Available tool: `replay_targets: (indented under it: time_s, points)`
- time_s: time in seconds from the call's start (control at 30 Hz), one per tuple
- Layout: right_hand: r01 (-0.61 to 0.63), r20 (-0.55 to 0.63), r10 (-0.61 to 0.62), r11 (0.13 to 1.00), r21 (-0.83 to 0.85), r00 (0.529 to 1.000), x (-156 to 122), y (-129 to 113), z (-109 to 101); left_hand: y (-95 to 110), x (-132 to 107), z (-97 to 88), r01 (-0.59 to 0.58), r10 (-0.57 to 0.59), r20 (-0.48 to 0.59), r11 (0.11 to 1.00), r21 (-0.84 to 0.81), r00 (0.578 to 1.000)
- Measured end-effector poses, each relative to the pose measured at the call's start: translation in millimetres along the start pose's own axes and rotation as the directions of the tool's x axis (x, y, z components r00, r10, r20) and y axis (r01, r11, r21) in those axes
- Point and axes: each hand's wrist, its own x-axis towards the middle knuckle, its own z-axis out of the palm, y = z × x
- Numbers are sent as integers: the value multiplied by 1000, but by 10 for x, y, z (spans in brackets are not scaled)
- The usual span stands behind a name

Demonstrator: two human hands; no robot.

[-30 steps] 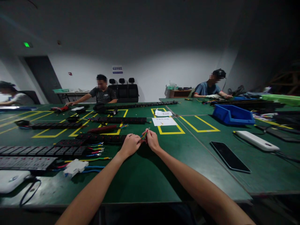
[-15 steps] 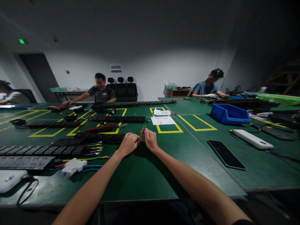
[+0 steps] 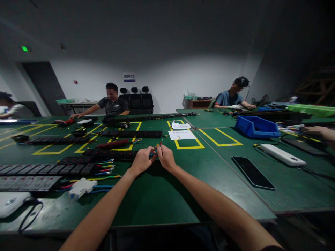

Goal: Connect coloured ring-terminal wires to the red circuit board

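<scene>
Both my arms reach out over the green table [image 3: 157, 198]. My left hand [image 3: 142, 160] and my right hand [image 3: 165, 158] meet at mid-table, fingers pinched together on a small bundle of coloured wires [image 3: 157, 146] whose red, yellow and blue ends stick up between them. Just left of my hands lies a black power strip [image 3: 110, 153] with coloured wire tails. Further left, more black power strips [image 3: 75, 168] lie in rows.
A white terminal block [image 3: 81, 185] with blue wires sits at the near left. A black phone [image 3: 252, 172], a white power bank [image 3: 281, 154] and a blue bin [image 3: 257, 127] lie to the right. Three other people sit at the far side; someone's hand [image 3: 318, 131] shows at right.
My hands stay together on the wires and have shifted slightly left; the wire ends now stand more upright. A hand has come into view at the right edge.
</scene>
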Motion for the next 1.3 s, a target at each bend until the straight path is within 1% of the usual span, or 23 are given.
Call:
replay_targets:
  time_s: [0.1, 0.2, 0.27, 0.33, 0.4, 0.47, 0.5, 0.57, 0.63, 0.7, 0.77, 0.87, 0.97, 1.07, 1.13, 1.17, 1.23, 1.3]
  points:
    - [22, 18, -21, 999, -43, 1000, -3, -18, 9, -41, -9, 47, -76, 74, 30, 996, 56, 997]
    - [48, 44, -46, 997, -58, 998, 3, -31, -18, -109, -6, 91, -102, 99, 47, 993, 52, 994]
    - [68, 48, -66, 997, -44, 997, 15, -25, -52, -143, 2, 97, -93, 93, 37, 996, 15, 995]
    - [69, 30, -68, 997, -38, 997, 32, -5, -88, -151, 11, 85, -62, 62, 15, 998, -15, 998]
    - [24, 6, -23, 997, -74, 1000, 51, 26, -116, -134, 16, 64, -23, 22, -9, 999, -31, 1000]
    - [-50, 7, 52, 987, -155, 999, 61, 62, -134, -107, 16, 46, -1, 0, -21, 999, -45, 1000]
    - [-82, 20, 88, 975, -207, 996, 62, 79, -139, -95, 14, 41, 3, -5, -24, 999, -51, 1000]
    - [-101, 81, 134, 941, -324, 988, 55, 110, -142, -78, 10, 37, 1, -3, -28, 998, -61, 1000]
    - [-89, 161, 176, 894, -440, 971, 40, 130, -138, -70, 6, 39, 0, -2, -33, 998, -57, 999]
    - [-55, 234, 204, 853, -520, 951, 25, 139, -130, -66, 4, 42, 5, -7, -41, 1000, -29, 999]
    - [-11, 283, 199, 834, -552, 938, 13, 142, -118, -62, 2, 44, 8, -8, -46, 1000, 6, 999]
    - [48, 327, 164, 831, -555, 931, 1, 155, -104, -62, -1, 44, 9, -8, -40, 1000, 22, 999]
    - [47, 320, 144, 852, -522, 936, 0, 188, -96, -77, -5, 47, 12, -11, -34, 1000, 16, 999]
    - [64, 275, 49, 920, -387, 960, 21, 221, -84, -95, -7, 47, -17, 17, -24, 1000, 9, 1000]
    - [54, 201, -3, 967, -247, 980, 42, 228, -66, -103, -6, 43, -42, 42, -10, 999, -2, 999]
    - [37, 153, -10, 984, -172, 988, 52, 224, -54, -107, -5, 42, -49, 49, -4, 999, -6, 999]
    - [4, 62, -2, 999, -32, 998, 65, 196, -30, -115, -2, 40, -52, 52, -2, 999, -5, 999]
    - [2, -2, -2, 996, 85, 1000, 64, 138, -11, -125, 1, 42, -46, 46, -8, 999, 7, 999]
